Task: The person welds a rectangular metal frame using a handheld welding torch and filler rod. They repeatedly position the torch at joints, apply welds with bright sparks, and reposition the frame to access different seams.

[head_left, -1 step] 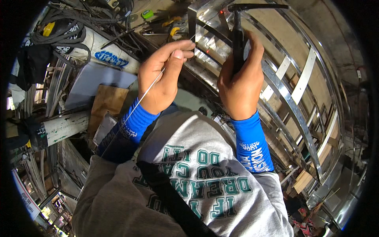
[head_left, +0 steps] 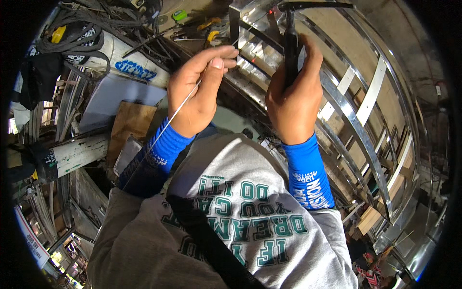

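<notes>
From my remote feed, I log the left hand (head_left: 196, 91) at 11 o'clock: narrow grip, thumb against fingers, on a thin metal rod (head_left: 176, 114) slanting toward 8 o'clock across the blue sleeve (head_left: 182, 139). My right hand (head_left: 295, 103), at 2 o'clock, is wrapped around a black torch (head_left: 290, 48), head at 1 o'clock. A shiny metal frame (head_left: 354, 121) spans 1 to 4 o'clock.

Down there I've the rod (head_left: 181, 106) in my left hand (head_left: 195, 96), torch (head_left: 290, 53) in my right hand (head_left: 296, 103), frame (head_left: 355, 122) off right, cables (head_left: 55, 47) over the pipe (head_left: 118, 53) at left.
</notes>
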`<state>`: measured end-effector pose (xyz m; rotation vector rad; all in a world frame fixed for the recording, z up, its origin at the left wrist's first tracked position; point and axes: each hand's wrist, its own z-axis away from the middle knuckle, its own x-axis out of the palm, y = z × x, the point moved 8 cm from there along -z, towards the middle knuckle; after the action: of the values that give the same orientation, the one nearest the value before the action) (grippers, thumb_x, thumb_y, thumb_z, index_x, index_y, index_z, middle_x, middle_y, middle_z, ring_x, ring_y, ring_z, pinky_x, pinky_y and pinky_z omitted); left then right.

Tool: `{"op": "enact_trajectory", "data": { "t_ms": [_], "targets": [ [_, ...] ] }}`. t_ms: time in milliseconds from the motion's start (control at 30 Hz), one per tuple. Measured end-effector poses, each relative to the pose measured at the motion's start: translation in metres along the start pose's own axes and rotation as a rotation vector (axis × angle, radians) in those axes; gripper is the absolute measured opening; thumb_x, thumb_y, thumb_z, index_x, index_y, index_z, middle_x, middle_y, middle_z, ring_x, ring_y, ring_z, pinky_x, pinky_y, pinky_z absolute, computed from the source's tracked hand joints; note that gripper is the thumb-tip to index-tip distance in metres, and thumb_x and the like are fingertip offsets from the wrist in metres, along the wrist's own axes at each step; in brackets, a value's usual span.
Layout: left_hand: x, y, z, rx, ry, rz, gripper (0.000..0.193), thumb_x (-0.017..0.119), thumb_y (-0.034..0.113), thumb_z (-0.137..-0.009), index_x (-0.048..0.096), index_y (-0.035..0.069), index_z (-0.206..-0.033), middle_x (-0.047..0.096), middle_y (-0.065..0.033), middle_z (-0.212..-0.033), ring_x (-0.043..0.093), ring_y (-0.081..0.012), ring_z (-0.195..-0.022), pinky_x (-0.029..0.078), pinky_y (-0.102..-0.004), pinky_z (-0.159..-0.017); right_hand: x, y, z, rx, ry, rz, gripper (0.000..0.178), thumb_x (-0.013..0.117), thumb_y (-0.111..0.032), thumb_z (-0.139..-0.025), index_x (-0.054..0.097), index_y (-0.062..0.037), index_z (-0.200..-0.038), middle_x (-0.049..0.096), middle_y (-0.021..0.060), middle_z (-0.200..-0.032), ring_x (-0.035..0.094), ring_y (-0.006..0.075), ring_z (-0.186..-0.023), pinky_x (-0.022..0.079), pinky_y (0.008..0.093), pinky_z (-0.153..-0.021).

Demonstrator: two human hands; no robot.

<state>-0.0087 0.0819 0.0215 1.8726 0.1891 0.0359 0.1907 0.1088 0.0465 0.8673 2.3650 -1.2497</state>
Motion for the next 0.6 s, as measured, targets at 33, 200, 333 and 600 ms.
{"op": "enact_trajectory", "data": {
  "t_ms": [33, 200, 333, 600],
  "targets": [
    [0.000, -0.001, -0.002, 0.023, -0.003, -0.010, 0.032, 0.056, 0.017, -0.116, 0.069, -0.005, -0.135, 0.077, -0.0159, -0.126, 0.076, -0.0221, -0.114, 0.058, -0.0341, -0.100, 0.001, 0.001, -0.001, -0.010, 0.008, 0.015, 0.056, 0.066, 0.000, -0.098, 0.050, -0.0062, -0.151, 0.072, 0.0285, -0.093, 0.074, 0.0474, -0.081, 0.058, 0.0484, -0.070],
    [-0.002, 0.002, -0.007, 0.156, 0.007, -0.079, 0.029, 0.056, 0.016, -0.116, 0.069, -0.003, -0.134, 0.079, -0.0160, -0.123, 0.078, -0.0230, -0.109, 0.060, -0.0335, -0.098, 0.005, -0.003, -0.003, -0.077, 0.014, 0.060, 0.058, 0.067, 0.000, -0.097, 0.050, -0.0082, -0.152, 0.072, 0.0263, -0.089, 0.074, 0.0464, -0.080, 0.057, 0.0493, -0.070],
    [-0.002, 0.000, -0.008, 0.135, 0.005, -0.014, 0.029, 0.057, 0.017, -0.115, 0.070, -0.002, -0.133, 0.079, -0.0157, -0.124, 0.078, -0.0234, -0.109, 0.060, -0.0324, -0.095, 0.005, 0.001, -0.004, -0.191, 0.011, 0.004, 0.071, 0.061, 0.007, -0.089, 0.045, 0.0006, -0.158, 0.064, 0.0359, -0.139, 0.067, 0.0521, -0.124, 0.057, 0.0496, -0.103],
    [-0.001, -0.007, -0.007, 0.063, -0.002, 0.026, 0.027, 0.057, 0.015, -0.115, 0.070, 0.000, -0.134, 0.078, -0.0122, -0.124, 0.076, -0.0212, -0.109, 0.058, -0.0339, -0.098, 0.001, -0.014, -0.007, -0.163, 0.063, 0.050, 0.066, 0.063, 0.006, -0.090, 0.047, -0.0012, -0.154, 0.070, 0.0313, -0.120, 0.072, 0.0509, -0.107, 0.060, 0.0486, -0.088]
  ]
}}
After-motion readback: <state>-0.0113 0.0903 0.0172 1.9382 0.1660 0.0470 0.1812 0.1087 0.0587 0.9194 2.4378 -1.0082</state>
